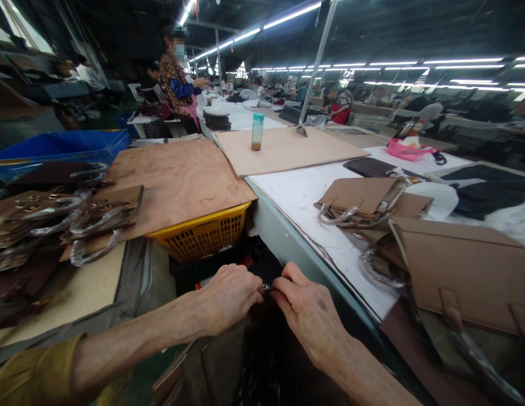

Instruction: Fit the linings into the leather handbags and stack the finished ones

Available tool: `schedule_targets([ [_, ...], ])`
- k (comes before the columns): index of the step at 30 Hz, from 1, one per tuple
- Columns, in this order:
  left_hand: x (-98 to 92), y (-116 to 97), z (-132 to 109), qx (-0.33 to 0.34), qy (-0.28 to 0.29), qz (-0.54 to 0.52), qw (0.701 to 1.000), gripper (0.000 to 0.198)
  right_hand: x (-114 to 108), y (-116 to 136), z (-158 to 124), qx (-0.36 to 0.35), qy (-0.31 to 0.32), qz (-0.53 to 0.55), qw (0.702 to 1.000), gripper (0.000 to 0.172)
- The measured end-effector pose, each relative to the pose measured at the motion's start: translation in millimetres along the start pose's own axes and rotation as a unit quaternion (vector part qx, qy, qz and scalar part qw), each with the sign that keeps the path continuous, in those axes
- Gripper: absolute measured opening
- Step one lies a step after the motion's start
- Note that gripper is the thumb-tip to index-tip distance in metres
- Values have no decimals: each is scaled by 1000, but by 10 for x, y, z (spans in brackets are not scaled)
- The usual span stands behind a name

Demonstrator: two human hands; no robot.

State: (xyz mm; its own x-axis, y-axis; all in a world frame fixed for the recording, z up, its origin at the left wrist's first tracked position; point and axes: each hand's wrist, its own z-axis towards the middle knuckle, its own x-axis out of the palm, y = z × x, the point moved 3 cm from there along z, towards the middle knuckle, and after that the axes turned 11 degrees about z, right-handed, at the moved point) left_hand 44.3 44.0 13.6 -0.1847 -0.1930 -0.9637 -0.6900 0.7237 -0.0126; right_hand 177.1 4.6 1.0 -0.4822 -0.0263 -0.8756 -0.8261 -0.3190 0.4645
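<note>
My left hand (pixel 228 296) and my right hand (pixel 307 313) meet low in the middle, backs up, fingers curled. Between their fingertips they pinch a small metal piece (pixel 265 288), too small to name, on dark material (pixel 270 361) in my lap. A brown bag panel (pixel 211 366) lies under my left wrist. The fingertips are mostly hidden.
A yellow basket (pixel 203 234) under a brown board (pixel 177 180) stands just beyond my hands. Stacked brown bags with wrapped handles (pixel 54 225) lie left, tan bags (pixel 457 265) right on the white table (pixel 300 197). A bottle (pixel 257 131) stands farther back. A person in an apron (pixel 177 84) works beyond.
</note>
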Motion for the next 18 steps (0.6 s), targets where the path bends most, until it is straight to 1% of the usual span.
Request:
schedule_targets([
  [5,0,34,-4,7,13,-7,1000,21,-33,-8,-6,-7,-1,-2,1000,12],
  [9,6,-7,21,16,-24,-16,999,20,-12,-36,0,4,1,10,1000,12],
  [11,-5,-44,56,23,-31,-15,999,19,-6,-35,9,13,5,13,1000,13],
  [13,-12,-69,98,27,-21,0,999,16,-21,-21,13,19,5,14,1000,14],
  [15,-14,-68,133,38,-12,5,999,18,-61,-6,-7,15,-7,11,1000,12],
  [16,-15,-56,143,46,-16,-2,999,18,-89,-9,-34,13,-20,3,1000,19],
  [18,-11,-14,147,60,-30,-19,998,19,-145,-57,-125,27,-56,-17,998,51],
])
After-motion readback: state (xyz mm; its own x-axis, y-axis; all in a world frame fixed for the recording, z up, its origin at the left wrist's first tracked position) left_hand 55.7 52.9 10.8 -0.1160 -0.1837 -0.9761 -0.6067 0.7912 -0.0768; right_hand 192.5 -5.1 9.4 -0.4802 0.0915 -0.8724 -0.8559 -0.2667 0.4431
